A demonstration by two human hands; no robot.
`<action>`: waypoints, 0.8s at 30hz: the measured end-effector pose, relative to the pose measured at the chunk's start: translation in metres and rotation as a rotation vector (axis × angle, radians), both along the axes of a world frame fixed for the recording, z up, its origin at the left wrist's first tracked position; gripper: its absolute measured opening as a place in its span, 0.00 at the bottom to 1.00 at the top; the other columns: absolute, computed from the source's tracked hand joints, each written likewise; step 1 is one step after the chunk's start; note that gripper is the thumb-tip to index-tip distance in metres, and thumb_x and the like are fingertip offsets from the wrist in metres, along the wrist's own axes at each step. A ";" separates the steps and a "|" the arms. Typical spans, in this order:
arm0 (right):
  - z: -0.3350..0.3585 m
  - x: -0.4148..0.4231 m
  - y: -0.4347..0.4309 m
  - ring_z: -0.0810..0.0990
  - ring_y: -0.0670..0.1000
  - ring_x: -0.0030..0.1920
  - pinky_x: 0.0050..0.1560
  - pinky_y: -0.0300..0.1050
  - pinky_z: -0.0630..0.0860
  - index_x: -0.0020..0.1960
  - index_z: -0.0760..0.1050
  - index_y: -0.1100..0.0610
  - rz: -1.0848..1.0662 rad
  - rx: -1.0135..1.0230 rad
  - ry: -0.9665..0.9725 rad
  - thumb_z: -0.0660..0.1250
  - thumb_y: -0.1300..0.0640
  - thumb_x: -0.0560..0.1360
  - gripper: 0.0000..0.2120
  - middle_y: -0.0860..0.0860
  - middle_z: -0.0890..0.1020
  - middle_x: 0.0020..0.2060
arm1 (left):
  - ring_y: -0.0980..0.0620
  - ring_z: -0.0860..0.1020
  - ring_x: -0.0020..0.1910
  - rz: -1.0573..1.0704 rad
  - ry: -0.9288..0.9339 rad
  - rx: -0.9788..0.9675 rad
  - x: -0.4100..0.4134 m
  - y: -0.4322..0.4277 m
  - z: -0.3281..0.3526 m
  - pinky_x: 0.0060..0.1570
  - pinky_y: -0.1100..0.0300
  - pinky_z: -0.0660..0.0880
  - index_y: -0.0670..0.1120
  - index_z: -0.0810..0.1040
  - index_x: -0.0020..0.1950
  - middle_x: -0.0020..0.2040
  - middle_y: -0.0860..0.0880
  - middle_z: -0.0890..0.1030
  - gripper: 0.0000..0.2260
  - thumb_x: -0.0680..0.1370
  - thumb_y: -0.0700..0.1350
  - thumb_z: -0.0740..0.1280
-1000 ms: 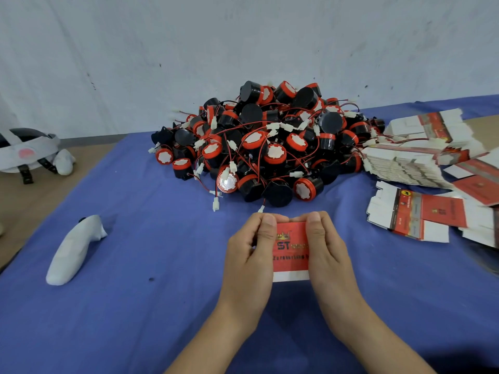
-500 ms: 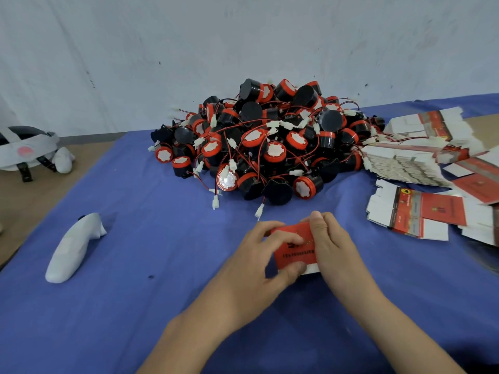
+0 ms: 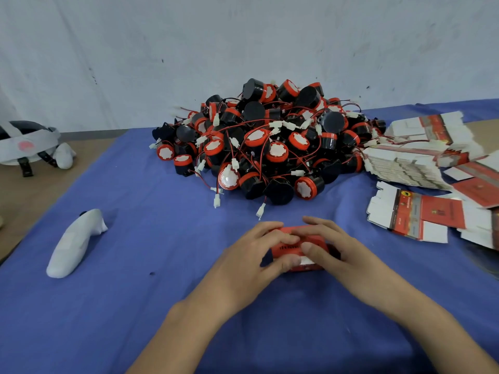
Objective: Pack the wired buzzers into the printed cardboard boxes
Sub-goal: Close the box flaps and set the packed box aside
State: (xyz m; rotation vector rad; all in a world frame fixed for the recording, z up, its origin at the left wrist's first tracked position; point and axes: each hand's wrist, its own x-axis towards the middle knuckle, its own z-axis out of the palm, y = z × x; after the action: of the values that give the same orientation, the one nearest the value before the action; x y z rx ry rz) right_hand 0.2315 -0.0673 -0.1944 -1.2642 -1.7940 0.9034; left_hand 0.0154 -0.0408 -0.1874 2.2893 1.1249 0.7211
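A small red printed cardboard box [image 3: 289, 248] lies on the blue cloth [image 3: 162, 265] just in front of me. My left hand [image 3: 251, 256] grips its left side, fingers over the top and thumb at the near edge. My right hand [image 3: 332, 247] holds the right side, fingers curled over the top and thumb on the near face. Behind it rises a big heap of black and red wired buzzers [image 3: 270, 147] with red wires and white plugs. Much of the box is hidden by my fingers.
Stacks of flat, unfolded red and white boxes [image 3: 421, 214] lie at the right, some leaning on the heap. A white controller [image 3: 73, 244] lies on the cloth at the left. A headset [image 3: 27, 144] sits on the brown table at the far left.
The red box was held upright between both hands, face toward me. It has tipped flatter and both hands have shifted over its top, the left hand reaching across from the left.
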 end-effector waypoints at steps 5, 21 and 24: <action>-0.001 0.005 -0.001 0.69 0.31 0.69 0.62 0.25 0.67 0.63 0.74 0.29 0.023 0.092 -0.084 0.65 0.37 0.74 0.18 0.26 0.66 0.70 | 0.65 0.69 0.66 0.056 0.101 0.163 0.003 -0.002 -0.003 0.57 0.53 0.77 0.66 0.67 0.66 0.71 0.66 0.66 0.20 0.77 0.68 0.54; 0.007 0.005 -0.008 0.79 0.37 0.59 0.54 0.30 0.74 0.66 0.69 0.29 -0.004 0.046 -0.058 0.56 0.34 0.79 0.16 0.31 0.78 0.60 | 0.65 0.76 0.59 0.005 -0.110 0.003 -0.003 -0.001 0.000 0.54 0.60 0.78 0.75 0.67 0.64 0.64 0.77 0.69 0.16 0.77 0.71 0.54; 0.007 0.003 -0.008 0.81 0.39 0.54 0.50 0.29 0.73 0.64 0.70 0.32 -0.031 0.058 -0.037 0.57 0.36 0.80 0.14 0.34 0.82 0.55 | 0.66 0.76 0.59 0.005 -0.178 -0.031 -0.002 0.001 0.001 0.53 0.61 0.79 0.80 0.68 0.60 0.63 0.72 0.74 0.11 0.78 0.68 0.58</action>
State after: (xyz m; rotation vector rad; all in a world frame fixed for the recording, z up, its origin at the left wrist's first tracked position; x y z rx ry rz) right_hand 0.2344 -0.0751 -0.1878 -1.2764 -1.8119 0.8103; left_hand 0.0129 -0.0396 -0.1869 2.1499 1.0519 0.8834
